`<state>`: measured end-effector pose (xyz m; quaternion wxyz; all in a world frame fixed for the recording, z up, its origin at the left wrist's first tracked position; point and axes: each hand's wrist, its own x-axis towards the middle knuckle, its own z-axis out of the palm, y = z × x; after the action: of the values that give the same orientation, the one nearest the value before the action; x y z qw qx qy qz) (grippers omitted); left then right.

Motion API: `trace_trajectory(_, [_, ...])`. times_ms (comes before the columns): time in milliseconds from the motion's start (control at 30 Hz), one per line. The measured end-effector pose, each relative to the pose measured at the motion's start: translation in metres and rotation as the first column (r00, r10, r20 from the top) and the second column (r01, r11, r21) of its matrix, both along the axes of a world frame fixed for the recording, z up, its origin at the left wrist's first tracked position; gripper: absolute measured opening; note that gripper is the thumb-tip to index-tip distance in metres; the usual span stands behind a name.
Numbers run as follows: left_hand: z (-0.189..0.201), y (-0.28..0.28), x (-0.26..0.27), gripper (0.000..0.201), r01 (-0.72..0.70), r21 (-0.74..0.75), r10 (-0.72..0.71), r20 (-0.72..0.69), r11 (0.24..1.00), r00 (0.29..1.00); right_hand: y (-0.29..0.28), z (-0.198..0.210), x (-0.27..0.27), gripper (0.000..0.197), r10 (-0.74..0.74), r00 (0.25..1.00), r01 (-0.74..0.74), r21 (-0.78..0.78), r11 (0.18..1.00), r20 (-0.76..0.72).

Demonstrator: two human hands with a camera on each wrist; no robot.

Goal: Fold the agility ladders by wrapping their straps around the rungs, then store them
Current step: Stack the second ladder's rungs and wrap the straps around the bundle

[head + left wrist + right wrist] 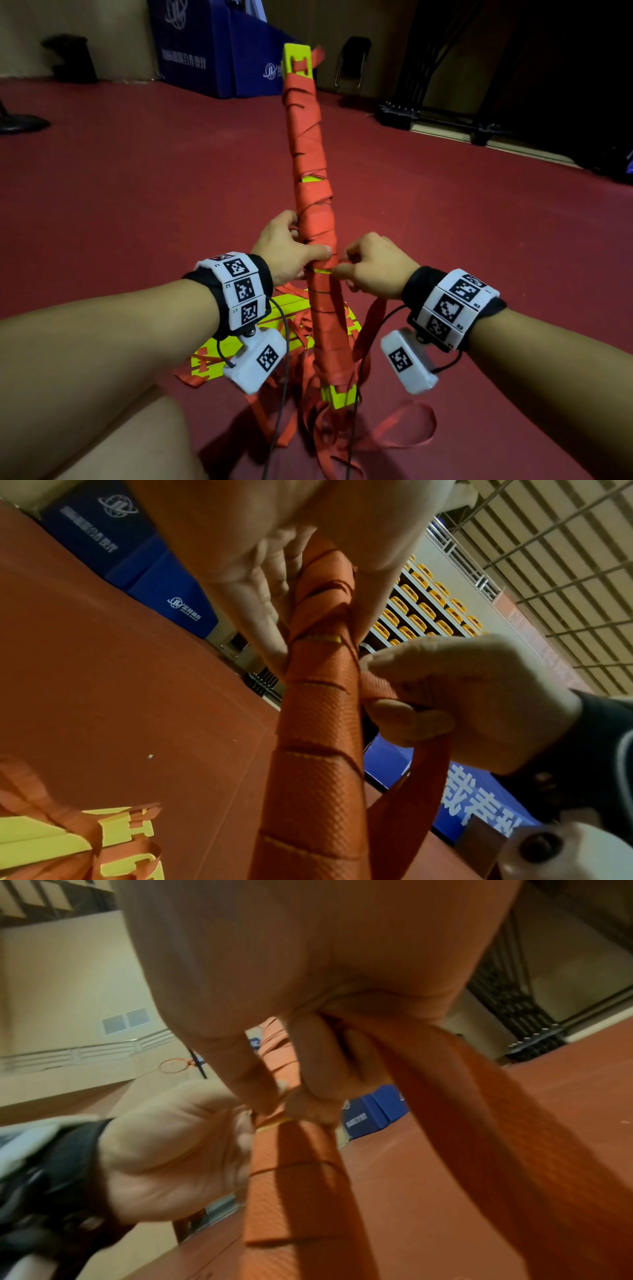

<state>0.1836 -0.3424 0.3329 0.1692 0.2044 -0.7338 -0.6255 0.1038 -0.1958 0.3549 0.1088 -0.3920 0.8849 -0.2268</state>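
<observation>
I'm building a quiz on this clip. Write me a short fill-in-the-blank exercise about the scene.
1. The left hand grips the wrapped ____ of rungs.
2. The right hand pinches a loose orange ____.
3. The bundle's exposed top end is coloured ____.
4. More rungs lie on the red ____.

Missing words: bundle; strap; yellow; floor

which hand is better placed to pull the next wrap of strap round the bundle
Right. The right hand already pinches the loose orange webbing strap beside the upright strap-wrapped yellow rung bundle, while the left hand grips that bundle, steadying it.
</observation>
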Motion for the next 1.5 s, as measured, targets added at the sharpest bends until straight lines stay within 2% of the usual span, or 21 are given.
trace_trajectory(100, [-0.006, 0.0, -0.001, 0.067, -0.012, -0.145, 0.01, -0.019, 0.989, 1.0, -0.004, -0.004, 0.009, 0.07, -0.005, 0.996, 0.014, 0.107, 0.994, -0.086])
trace_trajectory(133, [-0.006, 0.001, 0.0, 0.07, -0.013, -0.182, 0.01, -0.022, 0.983, 1.0, -0.006, -0.007, 0.01, 0.074, -0.021, 0.991, 0.038, 0.13, 0.991, -0.132])
trace_trajectory(200, [-0.004, 0.004, 0.001, 0.075, 0.015, -0.155, -0.02, -0.027, 0.988, 0.999, -0.007, -0.011, 0.009, 0.076, -0.062, 0.981, 0.086, 0.127, 0.988, -0.186])
trace_trajectory(233, [0.0, 0.007, 0.004, 0.075, 0.039, -0.103, -0.042, -0.027, 0.994, 0.999, -0.007, -0.013, 0.007, 0.075, -0.072, 0.978, 0.096, 0.116, 0.989, -0.196])
trace_trajectory(367, [-0.001, 0.007, 0.001, 0.051, 0.123, 0.106, -0.119, -0.047, 0.987, 0.992, -0.002, -0.016, -0.004, 0.066, -0.055, 0.984, 0.075, 0.113, 0.991, -0.169])
trace_trajectory(533, [-0.01, -0.003, -0.002, 0.042, 0.174, 0.151, -0.165, -0.073, 0.973, 0.984, 0.004, -0.016, -0.012, 0.055, 0.103, 0.989, -0.094, 0.089, 0.992, -0.103])
trace_trajectory(633, [-0.012, -0.007, -0.002, 0.045, 0.271, 0.132, -0.261, -0.085, 0.954, 0.962, 0.006, -0.015, -0.01, 0.037, 0.179, 0.982, -0.175, 0.059, 0.983, -0.063])
trace_trajectory(733, [-0.014, -0.007, 0.001, 0.036, 0.348, 0.13, -0.338, -0.092, 0.929, 0.937, 0.008, -0.012, -0.005, 0.02, 0.209, 0.976, -0.205, 0.062, 0.977, -0.066])
trace_trajectory(867, [-0.017, -0.004, 0.001, 0.04, 0.388, 0.217, -0.377, -0.089, 0.896, 0.922, 0.008, -0.01, -0.008, 0.031, 0.193, 0.98, -0.19, 0.052, 0.98, -0.048])
trace_trajectory(933, [-0.017, -0.003, 0.0, 0.043, 0.384, 0.233, -0.373, -0.091, 0.893, 0.923, 0.009, -0.009, -0.011, 0.033, 0.173, 0.985, -0.172, 0.038, 0.984, -0.021])
trace_trajectory(1067, [-0.017, -0.004, -0.001, 0.052, 0.319, 0.241, -0.301, -0.107, 0.917, 0.948, 0.01, -0.008, -0.013, 0.052, 0.112, 0.993, -0.112, -0.002, 0.994, 0.036])
trace_trajectory(1233, [-0.018, -0.007, 0.0, 0.052, 0.233, 0.175, -0.213, -0.127, 0.957, 0.969, 0.011, -0.008, -0.011, 0.06, 0.082, 0.997, -0.082, -0.024, 0.996, -0.004])
trace_trajectory(1500, [-0.024, -0.01, -0.002, 0.078, 0.106, -0.067, -0.114, -0.133, 0.992, 0.985, 0.005, -0.016, -0.003, 0.045, 0.147, 0.968, -0.132, 0.087, 0.987, -0.201])
